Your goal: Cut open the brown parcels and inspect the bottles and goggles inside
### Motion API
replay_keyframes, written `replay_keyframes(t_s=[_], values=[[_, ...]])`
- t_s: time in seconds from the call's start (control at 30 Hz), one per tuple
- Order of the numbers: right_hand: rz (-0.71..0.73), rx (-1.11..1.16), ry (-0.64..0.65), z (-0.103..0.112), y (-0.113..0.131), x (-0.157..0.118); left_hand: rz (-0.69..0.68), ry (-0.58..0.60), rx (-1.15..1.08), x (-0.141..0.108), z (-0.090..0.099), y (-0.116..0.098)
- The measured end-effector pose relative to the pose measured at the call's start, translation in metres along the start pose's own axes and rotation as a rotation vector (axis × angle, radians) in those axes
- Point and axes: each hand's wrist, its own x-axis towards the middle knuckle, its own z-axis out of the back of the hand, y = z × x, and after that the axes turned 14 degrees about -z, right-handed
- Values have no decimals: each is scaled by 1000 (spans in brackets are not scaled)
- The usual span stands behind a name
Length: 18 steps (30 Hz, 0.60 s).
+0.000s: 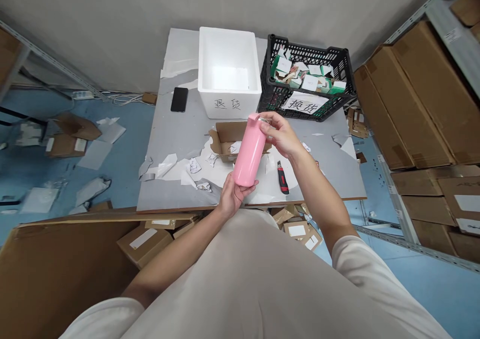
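Observation:
A pink bottle (249, 151), tilted with its top leaning right, is held over the front part of the table. My left hand (233, 195) supports its base from below, fingers curled around the bottom. Near the lid, my right hand (280, 133) grips the upper end by a small metal-looking ring. Behind the bottle lies an opened cardboard box (225, 134), partly hidden by it, with some white paper inside. A red and black utility knife (282, 178) rests on the table to the right of the bottle.
On the table (161, 129) stand a white foam box (229, 101) and a black crate (311, 110) full of small cartons. A phone (179, 99) lies left, with torn paper (195, 166) nearer. A large carton (56, 269) with parcels is below; shelved boxes (405, 99) rise at right.

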Motion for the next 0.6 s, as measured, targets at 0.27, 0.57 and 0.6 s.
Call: replay_keyframes(t_s=[0.27, 0.57, 0.6], values=[[58, -46, 25, 3, 0, 0, 65, 28, 11, 3, -4, 1], [-37, 31, 80, 7, 0, 2, 140, 63, 62, 5, -8, 10], [-37, 40, 73, 8, 2, 1, 137, 80, 76, 5, -7, 11]])
